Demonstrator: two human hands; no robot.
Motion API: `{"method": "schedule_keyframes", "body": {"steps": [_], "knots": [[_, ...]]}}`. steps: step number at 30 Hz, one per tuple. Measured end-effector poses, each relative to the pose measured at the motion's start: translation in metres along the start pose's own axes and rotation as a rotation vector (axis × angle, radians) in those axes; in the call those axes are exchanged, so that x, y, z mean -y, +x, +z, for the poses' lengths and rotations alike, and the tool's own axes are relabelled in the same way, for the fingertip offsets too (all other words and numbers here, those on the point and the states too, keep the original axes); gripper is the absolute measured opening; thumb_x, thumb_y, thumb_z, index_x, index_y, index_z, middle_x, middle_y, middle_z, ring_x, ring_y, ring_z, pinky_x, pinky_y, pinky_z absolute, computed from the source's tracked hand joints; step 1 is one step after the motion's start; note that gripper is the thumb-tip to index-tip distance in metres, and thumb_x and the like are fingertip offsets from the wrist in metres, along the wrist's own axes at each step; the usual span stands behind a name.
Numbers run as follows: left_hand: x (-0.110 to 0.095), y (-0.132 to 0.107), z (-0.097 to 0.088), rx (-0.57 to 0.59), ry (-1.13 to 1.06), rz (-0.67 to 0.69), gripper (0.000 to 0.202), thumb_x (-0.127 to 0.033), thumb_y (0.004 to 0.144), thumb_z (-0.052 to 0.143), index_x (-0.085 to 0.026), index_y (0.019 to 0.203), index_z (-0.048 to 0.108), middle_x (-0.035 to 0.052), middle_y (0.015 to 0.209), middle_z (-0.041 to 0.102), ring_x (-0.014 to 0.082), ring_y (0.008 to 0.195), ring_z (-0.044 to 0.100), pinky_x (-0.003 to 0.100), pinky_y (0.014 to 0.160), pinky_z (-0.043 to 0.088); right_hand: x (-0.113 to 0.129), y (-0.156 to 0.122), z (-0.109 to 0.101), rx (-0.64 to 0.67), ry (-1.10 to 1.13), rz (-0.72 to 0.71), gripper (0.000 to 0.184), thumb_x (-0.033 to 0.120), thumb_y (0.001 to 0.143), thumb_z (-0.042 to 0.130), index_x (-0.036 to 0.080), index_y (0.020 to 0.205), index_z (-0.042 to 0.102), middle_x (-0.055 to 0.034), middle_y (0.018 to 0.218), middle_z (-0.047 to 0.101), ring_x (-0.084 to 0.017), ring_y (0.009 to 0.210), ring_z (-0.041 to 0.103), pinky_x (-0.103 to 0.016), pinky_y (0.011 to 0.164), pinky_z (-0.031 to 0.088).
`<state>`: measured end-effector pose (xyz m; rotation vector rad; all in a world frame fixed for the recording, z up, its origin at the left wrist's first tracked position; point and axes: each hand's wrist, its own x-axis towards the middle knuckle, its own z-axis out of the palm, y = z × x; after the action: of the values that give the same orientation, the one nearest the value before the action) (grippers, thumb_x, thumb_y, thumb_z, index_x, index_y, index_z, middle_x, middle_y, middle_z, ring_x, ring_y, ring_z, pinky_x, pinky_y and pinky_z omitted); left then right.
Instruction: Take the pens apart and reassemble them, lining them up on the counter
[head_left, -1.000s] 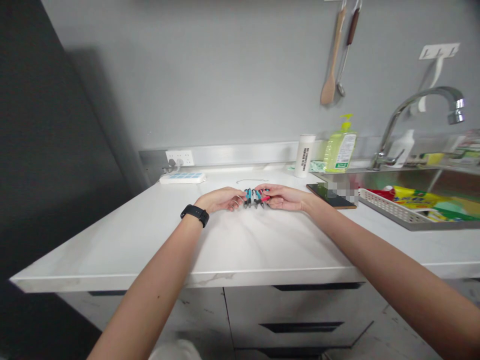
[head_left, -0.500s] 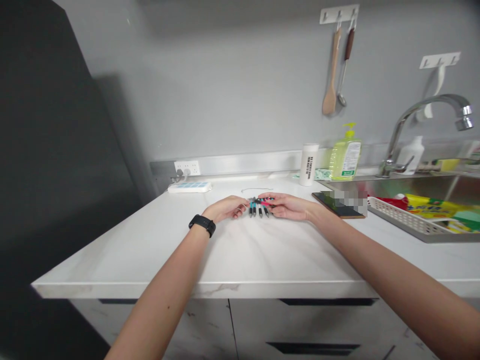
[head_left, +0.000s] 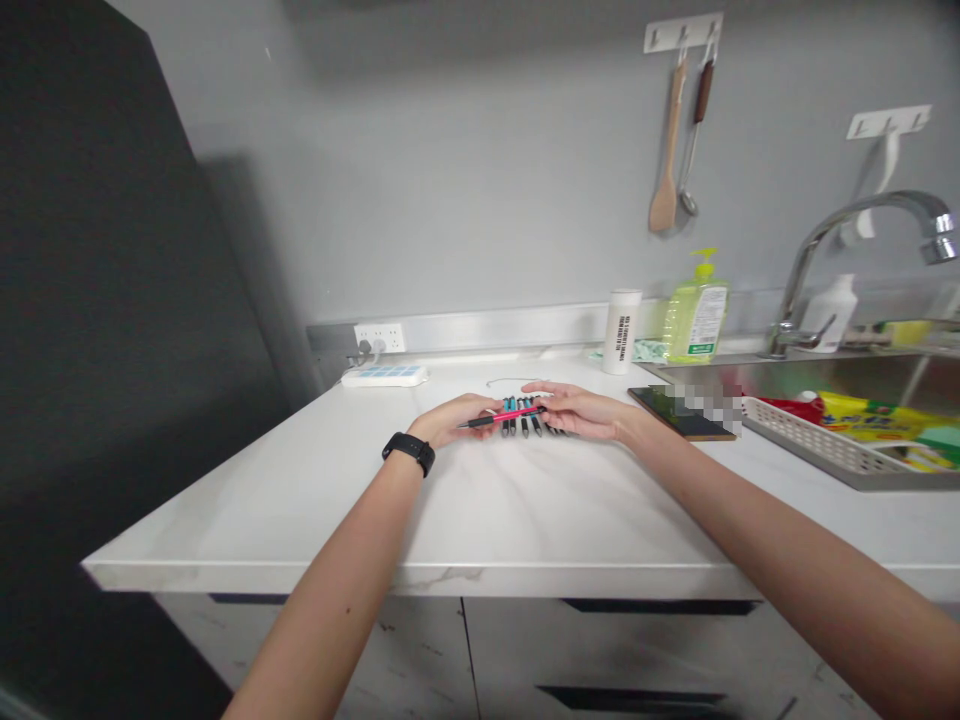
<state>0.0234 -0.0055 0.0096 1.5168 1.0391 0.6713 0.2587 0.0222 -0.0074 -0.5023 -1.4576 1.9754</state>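
Several pens point(head_left: 523, 418) with black, teal and pink barrels lie side by side on the white counter point(head_left: 480, 500). A pink pen point(head_left: 506, 414) lies crosswise over the row, held between both hands. My left hand point(head_left: 454, 419), with a black watch on its wrist, pinches the pen's dark tip end. My right hand point(head_left: 577, 410) has its fingers closed on the pen's other end, above the row.
A white power strip point(head_left: 384, 376) lies at the back left. A white cylinder point(head_left: 622, 331) and a green soap bottle point(head_left: 694, 318) stand by the wall. A dark phone point(head_left: 679, 412) lies beside a sink point(head_left: 840, 375) holding a tray point(head_left: 814, 446) of packets. Utensils point(head_left: 675, 140) hang above.
The pink pen has been drawn out of the row and turned crosswise, now held between both hands. The view has shifted slightly.
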Motion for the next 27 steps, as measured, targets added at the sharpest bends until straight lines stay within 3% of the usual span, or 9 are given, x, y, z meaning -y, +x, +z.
{"method": "schedule_keyframes", "body": {"steps": [4,8,11,18,23,27], "knots": [[0.000,0.001,0.000,0.073,-0.088,0.018,0.026,-0.039,0.073,0.064,-0.015,0.082,0.063,-0.0002,0.060,0.059,0.0091,0.054,0.051,0.025,0.058,0.037,-0.001,-0.001,-0.001,0.029,-0.046,0.019,0.040,0.002,0.071,0.068,0.015,0.108,0.058,-0.0024,0.087,0.067,-0.008,0.071,0.067,-0.017,0.071,0.056],[0.002,0.006,0.002,0.101,-0.105,0.003,0.028,-0.039,0.072,0.066,-0.012,0.080,0.063,0.0007,0.060,0.059,0.0085,0.054,0.051,0.023,0.055,0.035,-0.002,0.000,-0.003,0.055,-0.063,0.017,0.038,0.005,0.071,0.070,0.016,0.106,0.059,-0.0013,0.086,0.067,-0.007,0.069,0.066,-0.018,0.069,0.056],[0.003,0.008,0.003,0.113,-0.091,0.009,0.028,-0.039,0.071,0.067,-0.012,0.080,0.063,0.0008,0.063,0.059,0.0082,0.055,0.051,0.023,0.055,0.036,-0.001,-0.001,-0.001,0.081,-0.087,0.006,0.046,0.000,0.064,0.073,0.017,0.105,0.059,-0.0005,0.087,0.067,-0.008,0.073,0.066,-0.017,0.068,0.055],[-0.001,0.005,0.004,0.131,-0.148,0.015,0.034,-0.046,0.075,0.064,-0.015,0.089,0.060,0.0003,0.063,0.060,0.0095,0.056,0.054,0.023,0.056,0.038,-0.003,0.000,0.003,0.050,-0.140,0.006,0.039,0.000,0.063,0.073,0.015,0.097,0.061,0.0011,0.081,0.065,-0.006,0.066,0.062,-0.016,0.066,0.052],[-0.006,0.006,0.007,0.037,-0.257,0.062,0.035,-0.049,0.078,0.061,-0.014,0.078,0.058,0.0004,0.060,0.059,0.0077,0.049,0.050,0.022,0.051,0.038,-0.003,0.000,0.001,0.012,-0.136,0.015,0.023,0.006,0.064,0.075,0.014,0.079,0.059,0.0022,0.069,0.062,-0.006,0.062,0.060,-0.017,0.064,0.052],[-0.010,0.008,0.004,-0.029,-0.353,0.077,0.037,-0.051,0.080,0.057,-0.014,0.072,0.057,-0.0010,0.052,0.053,0.0072,0.043,0.044,0.021,0.046,0.034,-0.002,0.000,0.000,-0.053,-0.122,0.011,0.020,0.010,0.067,0.075,0.013,0.080,0.061,0.0001,0.070,0.064,-0.007,0.061,0.061,-0.018,0.062,0.052]]}}
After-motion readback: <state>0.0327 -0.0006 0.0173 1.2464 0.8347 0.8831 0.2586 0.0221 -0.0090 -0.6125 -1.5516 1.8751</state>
